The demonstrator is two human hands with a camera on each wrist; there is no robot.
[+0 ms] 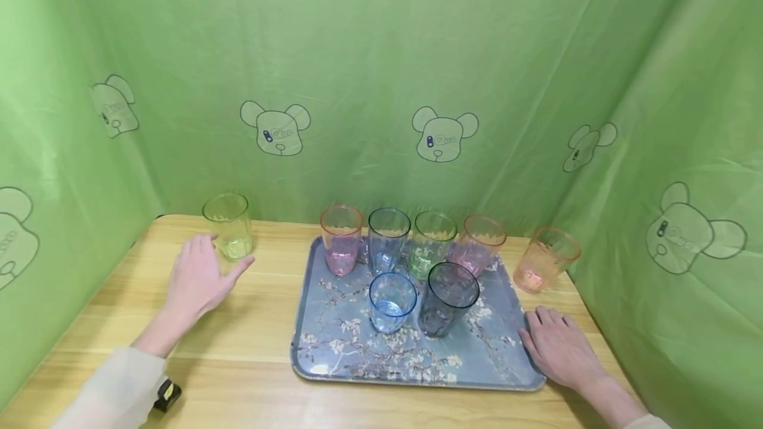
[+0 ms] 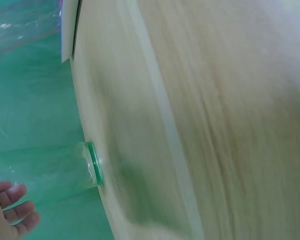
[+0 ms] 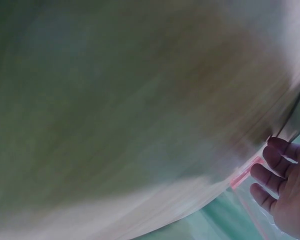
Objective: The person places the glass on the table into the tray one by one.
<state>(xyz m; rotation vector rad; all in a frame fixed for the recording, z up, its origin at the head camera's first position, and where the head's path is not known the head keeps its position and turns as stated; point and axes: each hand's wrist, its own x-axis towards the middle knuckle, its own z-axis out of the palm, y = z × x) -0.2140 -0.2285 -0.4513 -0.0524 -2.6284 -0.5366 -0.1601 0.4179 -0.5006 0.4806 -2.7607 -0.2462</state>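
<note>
A clear yellow-green glass [image 1: 234,234] stands upright at the back left of the table. My left hand [image 1: 197,277] is just in front of it, thumb spread from the fingers. In the left wrist view, the fingers [image 2: 20,212] are beside the glass [image 2: 50,172] near its rim end; whether they touch it I cannot tell. At the right edge of the floral blue tray [image 1: 334,356] is my right hand [image 1: 560,349], holding nothing, its fingers loosely bent in the right wrist view. An orange-pink glass [image 1: 545,260] stands beyond that hand, off the tray.
On the tray are a back row with pink [image 1: 342,243], blue [image 1: 389,243], green [image 1: 430,247] and orange-rimmed glasses [image 1: 479,247], and in front a short blue glass [image 1: 391,306] and a dark grey one [image 1: 444,303]. Green curtains [image 1: 369,51] enclose the wooden table [image 1: 238,363] at back and sides.
</note>
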